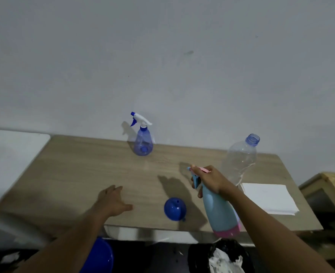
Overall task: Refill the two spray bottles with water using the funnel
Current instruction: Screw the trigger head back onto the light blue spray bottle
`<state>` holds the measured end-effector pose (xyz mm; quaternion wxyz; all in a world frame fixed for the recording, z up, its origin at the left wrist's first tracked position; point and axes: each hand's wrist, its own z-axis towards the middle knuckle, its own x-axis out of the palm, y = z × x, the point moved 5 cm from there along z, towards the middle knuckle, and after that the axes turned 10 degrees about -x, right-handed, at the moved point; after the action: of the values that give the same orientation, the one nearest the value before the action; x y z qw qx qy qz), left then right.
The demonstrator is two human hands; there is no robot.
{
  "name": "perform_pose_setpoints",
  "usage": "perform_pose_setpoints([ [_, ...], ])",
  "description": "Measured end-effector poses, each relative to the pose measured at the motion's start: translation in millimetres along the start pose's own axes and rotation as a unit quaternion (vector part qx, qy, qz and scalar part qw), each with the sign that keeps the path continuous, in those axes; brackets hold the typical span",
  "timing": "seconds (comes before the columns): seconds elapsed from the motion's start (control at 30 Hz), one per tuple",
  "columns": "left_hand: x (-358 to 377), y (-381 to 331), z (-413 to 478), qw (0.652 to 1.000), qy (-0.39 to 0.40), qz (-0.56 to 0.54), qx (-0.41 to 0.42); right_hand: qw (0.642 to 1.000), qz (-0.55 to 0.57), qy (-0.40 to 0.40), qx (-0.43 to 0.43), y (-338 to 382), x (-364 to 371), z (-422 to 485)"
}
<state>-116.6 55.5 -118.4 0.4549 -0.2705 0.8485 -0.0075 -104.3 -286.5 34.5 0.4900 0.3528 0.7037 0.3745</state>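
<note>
My right hand [210, 180] grips the neck and trigger head of a light blue spray bottle with a pink base [220, 211], held tilted above the table's front edge. A clear blue spray bottle with a white and blue trigger [143, 142] stands upright at the back of the wooden table [74, 170], near the wall. A blue funnel [174, 208] lies mouth-up near the front edge, left of the held bottle. My left hand [113, 200] hovers open over the table, left of the funnel, holding nothing. A clear uncapped plastic bottle [240, 158] stands behind my right hand.
A stack of white paper [269, 198] lies at the table's right. A white surface [11, 154] adjoins the table's left side. Below the front edge are a blue bucket [99, 257] and a black bag with white scraps [221, 257]. A wooden crate [328, 190] stands at right.
</note>
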Motion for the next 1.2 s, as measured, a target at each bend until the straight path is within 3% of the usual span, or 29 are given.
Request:
perform_pose_setpoints([
  [0.13,9,1,-6,0.999,-0.044,0.025,-0.011,0.993,-0.07,0.014,0.097,-23,-1,-1],
  [0.27,11,-4,-4,0.999,-0.041,0.018,-0.019,0.982,-0.14,-0.032,0.119,-35,-12,-1],
  [0.4,9,-12,6,0.999,-0.016,0.035,0.005,0.991,-0.066,-0.101,0.058,-14,-16,-1],
  [0.57,12,-16,16,0.997,0.044,0.061,0.024,0.977,-0.015,-0.192,-0.095,29,-22,23],
  [0.7,16,-11,16,0.994,0.077,0.071,0.029,0.952,-0.067,-0.247,-0.166,47,-26,66],
  [1.2,19,-10,25,0.988,0.118,0.098,0.032,0.958,-0.18,-0.131,-0.183,56,25,218],
])
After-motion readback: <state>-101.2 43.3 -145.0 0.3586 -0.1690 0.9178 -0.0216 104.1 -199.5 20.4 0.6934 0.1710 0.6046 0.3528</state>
